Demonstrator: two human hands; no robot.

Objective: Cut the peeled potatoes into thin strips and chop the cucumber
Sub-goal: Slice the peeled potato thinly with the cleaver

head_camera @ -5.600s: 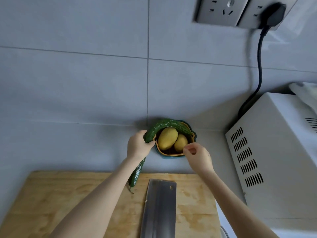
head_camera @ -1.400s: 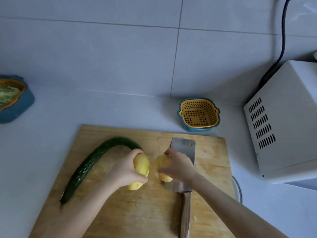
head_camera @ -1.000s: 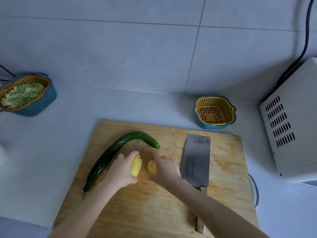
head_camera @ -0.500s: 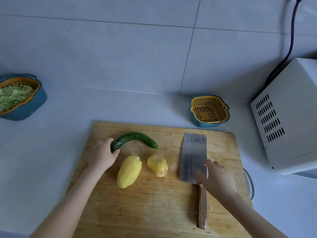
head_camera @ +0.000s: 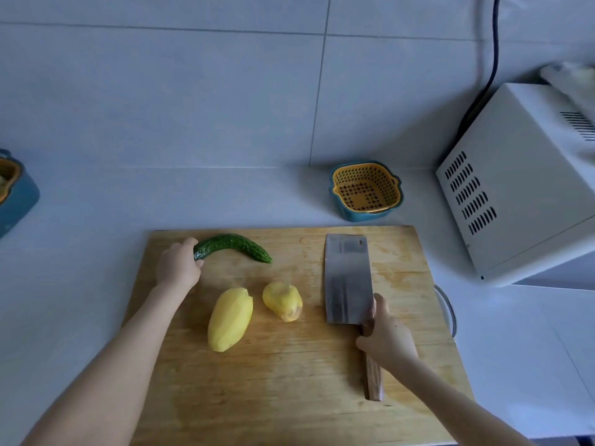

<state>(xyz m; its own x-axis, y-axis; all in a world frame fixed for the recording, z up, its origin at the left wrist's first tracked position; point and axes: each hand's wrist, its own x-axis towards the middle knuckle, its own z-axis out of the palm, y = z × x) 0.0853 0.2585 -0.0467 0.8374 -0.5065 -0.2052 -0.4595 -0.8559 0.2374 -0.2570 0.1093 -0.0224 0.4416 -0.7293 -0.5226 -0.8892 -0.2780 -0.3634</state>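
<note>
Two peeled yellow potatoes lie on the wooden cutting board [head_camera: 289,381]: a long one [head_camera: 230,318] and a smaller one [head_camera: 283,300] to its right. A curved green cucumber [head_camera: 236,246] lies near the board's far edge. My left hand [head_camera: 178,267] grips the cucumber's left part and hides it. A cleaver [head_camera: 347,278] lies flat on the board's right side, blade pointing away. My right hand [head_camera: 384,338] is curled round its wooden handle just behind the blade.
A yellow strainer in a blue bowl [head_camera: 365,191] stands behind the board. A white microwave [head_camera: 521,194] with a black cable fills the right. Another blue bowl [head_camera: 16,194] shows at the left edge. A round rim [head_camera: 449,309] pokes out beside the board's right edge.
Both hands let go of the potatoes, which now lie on the board. My left hand went to the cucumber. My right hand moved right and closed round the cleaver's handle.
</note>
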